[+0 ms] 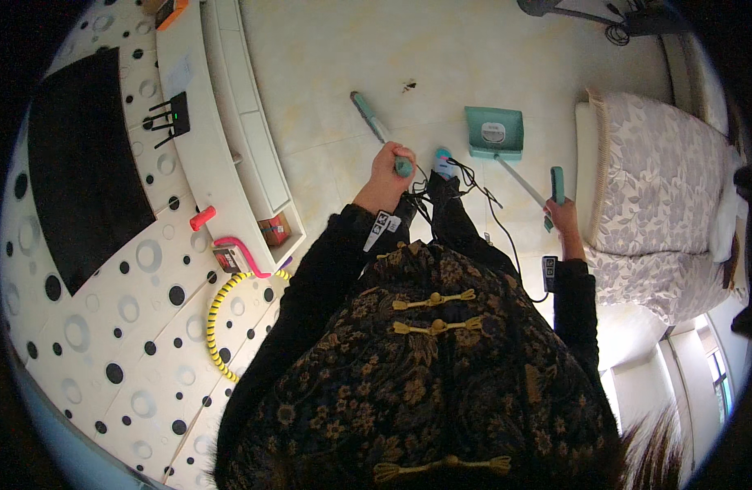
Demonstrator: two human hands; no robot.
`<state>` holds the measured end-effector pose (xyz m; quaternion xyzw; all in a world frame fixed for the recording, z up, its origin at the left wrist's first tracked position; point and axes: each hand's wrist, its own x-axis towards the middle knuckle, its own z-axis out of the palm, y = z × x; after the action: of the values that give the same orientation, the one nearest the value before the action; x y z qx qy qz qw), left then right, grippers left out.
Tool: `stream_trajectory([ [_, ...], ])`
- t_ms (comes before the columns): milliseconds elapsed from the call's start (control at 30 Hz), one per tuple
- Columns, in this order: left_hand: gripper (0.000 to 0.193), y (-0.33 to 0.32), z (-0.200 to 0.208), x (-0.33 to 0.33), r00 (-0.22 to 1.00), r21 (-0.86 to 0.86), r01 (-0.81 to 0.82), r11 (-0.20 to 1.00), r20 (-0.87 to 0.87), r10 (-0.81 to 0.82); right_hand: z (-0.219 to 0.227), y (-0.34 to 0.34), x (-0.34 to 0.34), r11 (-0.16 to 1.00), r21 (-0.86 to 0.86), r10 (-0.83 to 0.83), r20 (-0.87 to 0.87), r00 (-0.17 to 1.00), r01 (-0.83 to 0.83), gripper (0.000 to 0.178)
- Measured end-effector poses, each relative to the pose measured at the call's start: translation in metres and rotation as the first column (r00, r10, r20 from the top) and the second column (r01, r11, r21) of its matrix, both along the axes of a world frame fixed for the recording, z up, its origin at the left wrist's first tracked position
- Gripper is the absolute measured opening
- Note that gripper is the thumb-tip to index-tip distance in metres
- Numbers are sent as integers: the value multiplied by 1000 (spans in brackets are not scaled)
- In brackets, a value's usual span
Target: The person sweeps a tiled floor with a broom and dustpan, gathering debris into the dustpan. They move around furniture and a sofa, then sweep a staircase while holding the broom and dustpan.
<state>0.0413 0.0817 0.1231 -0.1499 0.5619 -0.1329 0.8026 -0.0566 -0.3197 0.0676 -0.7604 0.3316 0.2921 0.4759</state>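
Left-hand fingers (400, 152) wrapped round teal-and-grey long-handled broom (379, 128), right-hand fingers (558, 209) gripping handle (520, 180) of teal plastic dustpan (509, 129); dustpan on pale tiled floor (327, 53), nearer floor's edge by grey floral-covered sofa (658, 175), broom head (361, 106) nearer edge along long white drawer cabinet (257, 147), small dark debris (409, 86) between, touching neither

Smooth plastic dustpan (512, 131), glossy floor (327, 57), matt cloth cover (658, 167)

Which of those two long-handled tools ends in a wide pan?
The teal dustpan, held in the right hand; the broom in the left hand has a narrow head instead.
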Motion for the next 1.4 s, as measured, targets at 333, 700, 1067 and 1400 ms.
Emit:
stream_trajectory([
  [333, 15, -4, -1, 13, 976, -167, -148, 975, 137, 171, 17, 12, 0, 999, -26, -27, -44, 999, 26, 19],
  [700, 12, 68, 92, 0, 908, 85, 165, 983, 375, -185, 6, 10, -18, 997, -25, -74, -61, 995, 73, 21],
  [1067, 25, 85, 12, 162, 220, 646, 729, 228, 94, -971, 42, 14, -72, 872, 21, -488, -9, 873, 488, 13],
  [1400, 71, 66, -50, 345, -808, 810, 309, -498, -53, -587, 92, 186, -82, 396, -20, -916, 68, 396, 918, 10],
])
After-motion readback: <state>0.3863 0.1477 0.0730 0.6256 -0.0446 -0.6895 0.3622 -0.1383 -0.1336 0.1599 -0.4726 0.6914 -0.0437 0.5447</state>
